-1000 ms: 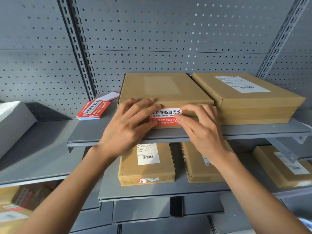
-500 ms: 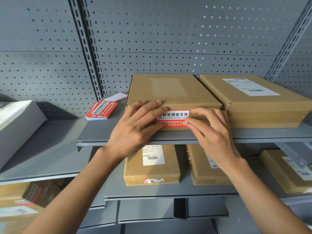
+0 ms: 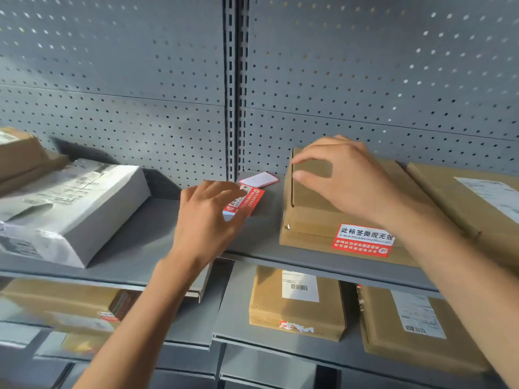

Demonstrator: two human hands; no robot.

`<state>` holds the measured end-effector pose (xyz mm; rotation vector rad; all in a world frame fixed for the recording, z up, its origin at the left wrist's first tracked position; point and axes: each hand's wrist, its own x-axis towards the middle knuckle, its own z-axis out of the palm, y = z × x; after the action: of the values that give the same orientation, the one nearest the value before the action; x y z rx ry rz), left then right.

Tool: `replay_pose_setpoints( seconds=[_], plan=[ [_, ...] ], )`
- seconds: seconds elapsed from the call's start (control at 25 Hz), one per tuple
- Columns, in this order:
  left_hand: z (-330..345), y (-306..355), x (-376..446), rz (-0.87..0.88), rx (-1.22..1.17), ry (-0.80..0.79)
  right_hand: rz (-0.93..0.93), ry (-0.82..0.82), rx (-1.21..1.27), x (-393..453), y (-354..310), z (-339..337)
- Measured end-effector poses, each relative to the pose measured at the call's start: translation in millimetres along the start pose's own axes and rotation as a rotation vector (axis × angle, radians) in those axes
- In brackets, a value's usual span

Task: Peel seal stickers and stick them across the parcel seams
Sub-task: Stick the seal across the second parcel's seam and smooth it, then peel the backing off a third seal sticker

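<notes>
Step in hand: one seal sticker (image 3: 363,240) was already stuck across the front seam of the cardboard parcel (image 3: 317,211) at centre right of the frame; judging from the reach, the person was going for a fresh sticker.
Left hand: the left hand (image 3: 207,217) was at the middle of the frame, just at the stack of red stickers (image 3: 248,202), fingers spread and loosely bent; the fingertips overlapped the stack, but whether they touched it or had hold of a sticker could not be told through the blur.
Right hand: the right hand (image 3: 345,178) rested over the upper left corner of the parcel, fingers curled and apart, thumb and forefinger at the lid edge; it seemed to steady the box more than grip it.
Sticker supply: the stack lay on the grey shelf (image 3: 157,234), left of the parcel, with a white backing slip (image 3: 259,179) just behind it.
Other things: a grey-wrapped packet (image 3: 70,203) sat at the left of the frame; another box (image 3: 297,301) below carried a torn-looking seal.
Next move calls for: lifting one sticker off the stack, peeling it from its backing, then laying it across an unsealed seam, probably the side by the right hand.
Risk: the sticker might fold onto itself while being peeled.
</notes>
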<state>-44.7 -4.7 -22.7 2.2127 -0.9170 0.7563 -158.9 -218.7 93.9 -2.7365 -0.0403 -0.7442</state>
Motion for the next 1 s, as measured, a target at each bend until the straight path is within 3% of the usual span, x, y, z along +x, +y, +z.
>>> replay_pose_setpoints(
  seconds=[0.12,0.24,0.52,1.0],
  plan=[
    [4,-6,9,-0.001,0.109,-0.122,0.041,-0.385,-0.116,58,-22,36],
    [9,-3,15,0.004,0.207,-0.217,0.050,-0.559,-0.247,86,-28,71],
    [20,-16,8,0.022,0.313,-0.244,0.120,-0.684,-0.394,105,-20,110],
    [22,-20,1,-0.023,0.289,-0.161,0.163,-0.704,-0.411,106,-6,120]
  ],
)
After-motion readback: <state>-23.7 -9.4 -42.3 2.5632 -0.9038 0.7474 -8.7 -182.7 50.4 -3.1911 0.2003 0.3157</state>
